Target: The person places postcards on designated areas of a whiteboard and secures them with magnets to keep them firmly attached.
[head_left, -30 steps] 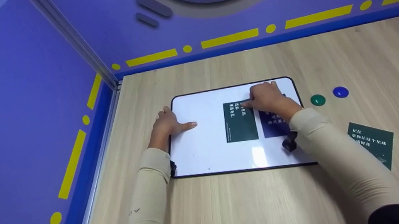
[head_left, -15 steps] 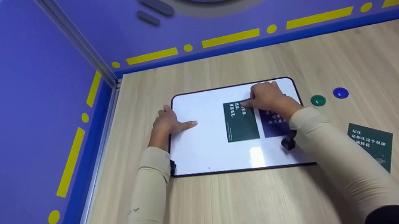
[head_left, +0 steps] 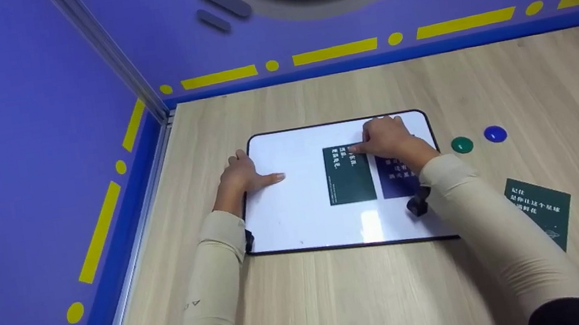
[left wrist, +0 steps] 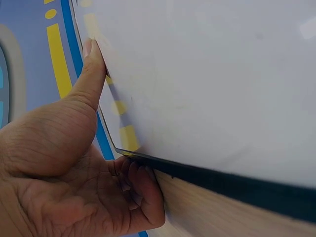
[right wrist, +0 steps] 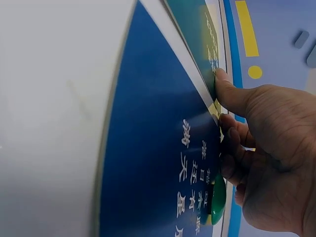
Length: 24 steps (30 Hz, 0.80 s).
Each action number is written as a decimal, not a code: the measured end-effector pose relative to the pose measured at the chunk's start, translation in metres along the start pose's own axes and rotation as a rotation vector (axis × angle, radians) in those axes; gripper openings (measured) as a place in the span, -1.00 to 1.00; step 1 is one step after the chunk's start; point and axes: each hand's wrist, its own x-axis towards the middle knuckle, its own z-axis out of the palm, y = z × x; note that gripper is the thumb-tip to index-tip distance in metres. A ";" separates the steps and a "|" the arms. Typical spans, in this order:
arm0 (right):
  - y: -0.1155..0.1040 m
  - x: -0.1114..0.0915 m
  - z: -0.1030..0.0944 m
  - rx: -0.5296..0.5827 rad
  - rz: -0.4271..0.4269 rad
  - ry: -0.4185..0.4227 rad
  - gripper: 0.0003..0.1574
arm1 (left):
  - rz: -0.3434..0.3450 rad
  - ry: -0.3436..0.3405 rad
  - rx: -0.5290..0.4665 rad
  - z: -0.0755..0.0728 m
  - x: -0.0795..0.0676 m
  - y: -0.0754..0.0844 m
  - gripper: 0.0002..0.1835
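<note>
A whiteboard [head_left: 289,219] with a black rim lies on the wooden table. My left hand [head_left: 239,176] grips its left side, thumb on the white face and fingers curled at the rim in the left wrist view. A dark green card [head_left: 350,182] with white writing lies on the board, beside a dark blue card [head_left: 399,184]. My right hand [head_left: 385,139] holds the green card's upper right corner between thumb and fingers. Below those fingers, a green round magnet [right wrist: 217,198] sits on the blue card's top edge in the right wrist view; from the head it is hidden.
To the right of the board lie another green round magnet [head_left: 462,145] and a blue one [head_left: 495,134]. A second green card [head_left: 545,211] lies askew on the table, partly behind the right sleeve. Purple walls [head_left: 29,165] stand at the left and back.
Both hands keep their places on the board and card. Only the head view has tilted slightly.
</note>
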 end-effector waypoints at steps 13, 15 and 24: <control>0.005 0.001 0.004 0.049 -0.008 -0.002 -0.31 | 0.001 0.000 -0.026 0.001 -0.001 -0.003 0.45; 0.006 0.001 0.003 0.051 -0.005 -0.012 -0.27 | -0.003 -0.001 -0.022 0.001 -0.001 -0.003 0.45; 0.006 0.001 0.002 0.024 -0.041 0.005 -0.29 | 0.004 0.008 -0.020 0.000 0.000 -0.002 0.40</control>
